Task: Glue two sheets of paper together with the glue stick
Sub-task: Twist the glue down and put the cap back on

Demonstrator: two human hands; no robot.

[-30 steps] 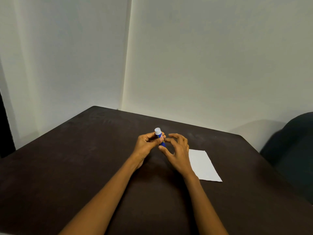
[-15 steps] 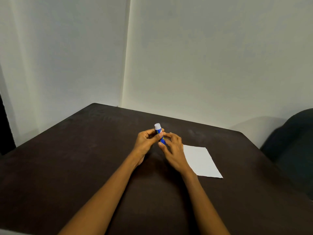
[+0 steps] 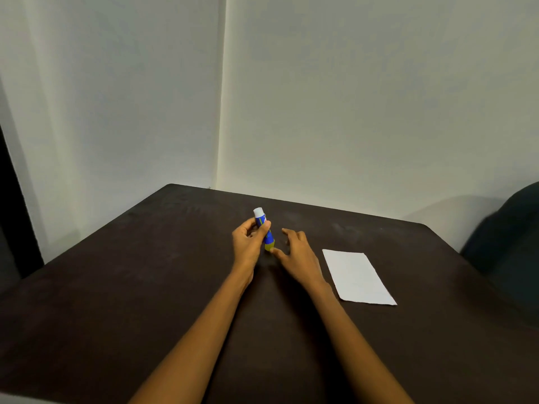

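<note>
— What's mid-frame for you?
— I see the left hand (image 3: 250,243) gripping the glue stick (image 3: 264,232), white cap up, slightly tilted. The right hand (image 3: 297,255) is just beside it, fingers spread, thumb near the base.
— Paper?
— White paper (image 3: 357,277) lies right of centre on the dark table (image 3: 116,287).

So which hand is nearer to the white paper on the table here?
The right hand. It hovers open just left of the paper, not touching it. The left hand is farther left, gripping the glue stick upright above the table.
</note>
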